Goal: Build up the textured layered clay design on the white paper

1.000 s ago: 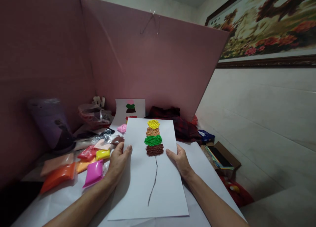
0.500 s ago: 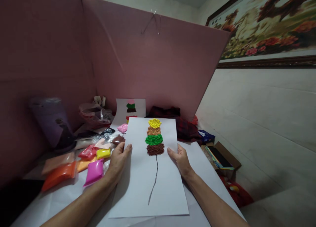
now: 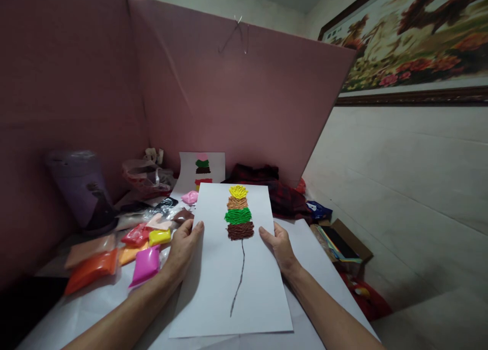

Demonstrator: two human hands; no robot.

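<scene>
Pink boards (image 3: 236, 101) close off the back and left of the white-covered table (image 3: 305, 243). Over it, the left hand (image 3: 185, 246) and right hand (image 3: 282, 246) each grip a side edge of the sheet (image 3: 213, 284), thumbs on top, fingers mostly hidden. Packets (image 3: 145, 266) crowd the left; rightward, white surface runs to the table's edge, an open box (image 3: 356, 241) just beyond.
</scene>
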